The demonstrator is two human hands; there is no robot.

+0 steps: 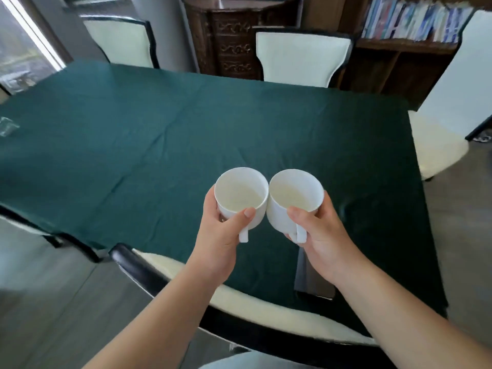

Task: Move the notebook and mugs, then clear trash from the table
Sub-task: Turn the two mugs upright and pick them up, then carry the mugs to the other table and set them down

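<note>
Dining table (pixel 159 134) under a dark green tablecloth, seen from its near edge; grey wood-look floor on both sides. Nearest the camera: a black-framed chair with cream seat (pixel 239 296), pushed in against the near edge. A dark flat item, apparently the notebook (pixel 310 275), lies at the near edge toward the near-right corner, partly hidden by the right forearm; its identity is not certain.

Above the near part of the tabletop, two white mugs held side by side, rims touching, both upright with handles pointing back at the person. Left hand (pixel 221 235) grips the left mug (pixel 241 195), thumb across the near wall by the handle, fingers wrapped round the far side. Right hand (pixel 322 233) grips the right mug (pixel 295 194) in the same way, thumb on the near wall above the handle. Whether either mug holds anything cannot be told.

Cloth beyond the mugs is bare out to the far edge, creased down the middle. A clear glass (pixel 8 126) stands at the left edge.

Far side: two cream-backed chairs (pixel 300 57) at the far edge, one more chair off the right edge. Behind them a carved dark wood cabinet (pixel 234 41) and a bookshelf (pixel 412 22) with books. Window at far left.
</note>
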